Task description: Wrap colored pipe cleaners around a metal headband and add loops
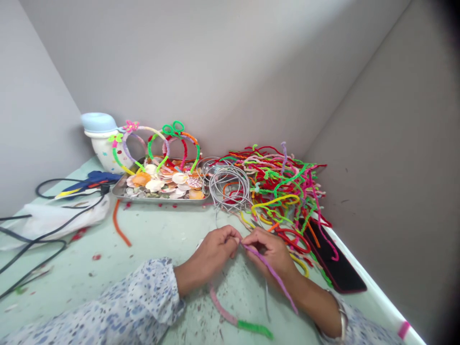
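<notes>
My left hand [215, 251] is closed in a pinch, its fingertips meeting those of my right hand [271, 254]. A purple pipe cleaner [271, 273] runs from between the fingertips, under my right hand's fingers and down past the wrist. Below my left hand curves a wire band wrapped in pink and green pipe cleaner [226, 314]; its upper part is hidden behind that hand, which appears to pinch it. A thin bare grey wire [267, 302] hangs below my right hand. The exact grip point is covered by the fingers.
A metal tray [158, 200] holds shells and several finished headbands [174, 139]. Beside it lie a coil of grey wire [230, 184], a heap of pipe cleaners [280, 177], red-handled scissors [294, 239] and a black phone [338, 263]. A blue glue gun [93, 179] and cables are at left.
</notes>
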{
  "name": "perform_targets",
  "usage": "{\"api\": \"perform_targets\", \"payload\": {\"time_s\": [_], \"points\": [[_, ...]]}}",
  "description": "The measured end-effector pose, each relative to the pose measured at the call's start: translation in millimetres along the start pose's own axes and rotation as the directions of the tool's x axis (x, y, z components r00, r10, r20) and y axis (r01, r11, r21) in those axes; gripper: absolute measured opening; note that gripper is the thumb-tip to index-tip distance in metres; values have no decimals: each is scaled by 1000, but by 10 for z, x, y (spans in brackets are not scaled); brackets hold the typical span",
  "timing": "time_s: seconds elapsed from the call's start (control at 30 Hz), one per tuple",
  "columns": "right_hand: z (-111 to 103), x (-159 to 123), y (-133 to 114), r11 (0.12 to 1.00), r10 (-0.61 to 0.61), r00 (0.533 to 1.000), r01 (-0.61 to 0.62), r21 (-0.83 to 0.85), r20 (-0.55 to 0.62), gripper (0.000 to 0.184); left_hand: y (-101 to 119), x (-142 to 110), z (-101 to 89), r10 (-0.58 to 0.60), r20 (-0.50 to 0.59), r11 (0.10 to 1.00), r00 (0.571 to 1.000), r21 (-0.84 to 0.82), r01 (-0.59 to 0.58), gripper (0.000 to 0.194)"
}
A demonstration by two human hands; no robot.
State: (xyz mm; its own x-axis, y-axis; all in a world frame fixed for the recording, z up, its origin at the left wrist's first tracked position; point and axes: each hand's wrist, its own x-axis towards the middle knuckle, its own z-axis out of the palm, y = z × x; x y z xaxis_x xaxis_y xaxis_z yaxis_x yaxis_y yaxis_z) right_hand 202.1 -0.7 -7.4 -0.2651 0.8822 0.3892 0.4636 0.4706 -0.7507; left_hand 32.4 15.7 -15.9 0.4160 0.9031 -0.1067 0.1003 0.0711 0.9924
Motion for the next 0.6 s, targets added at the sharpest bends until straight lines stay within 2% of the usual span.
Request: {"api": "perform_targets", "payload": {"time_s": [0.1, 0.2, 0.37, 0.47, 0.6], "points": [[1, -1, 20, 997, -57, 998, 56, -61, 0, 11, -9, 3, 2, -3, -12, 1000, 1000, 1, 3, 14], [2, -13, 43, 993, -63, 998, 65, -99, 25, 14, -22, 10, 5, -7, -15, 1000, 1000, -10, 7, 13], [-1, -40, 58, 992, -81, 995, 87, -89, 63, 15, -38, 24, 0, -1, -17, 1000, 1000, -26, 1, 11], [-2, -38, 37, 1000, -6, 999, 7, -30, 46, 13, -25, 31, -8, -16, -13, 998, 1000, -60, 16, 10], [-14, -17, -5, 969, 165, 982, -179, 172, 92, 11, 18, 30, -12, -42, 8, 992, 999, -116, 43, 8]]}}
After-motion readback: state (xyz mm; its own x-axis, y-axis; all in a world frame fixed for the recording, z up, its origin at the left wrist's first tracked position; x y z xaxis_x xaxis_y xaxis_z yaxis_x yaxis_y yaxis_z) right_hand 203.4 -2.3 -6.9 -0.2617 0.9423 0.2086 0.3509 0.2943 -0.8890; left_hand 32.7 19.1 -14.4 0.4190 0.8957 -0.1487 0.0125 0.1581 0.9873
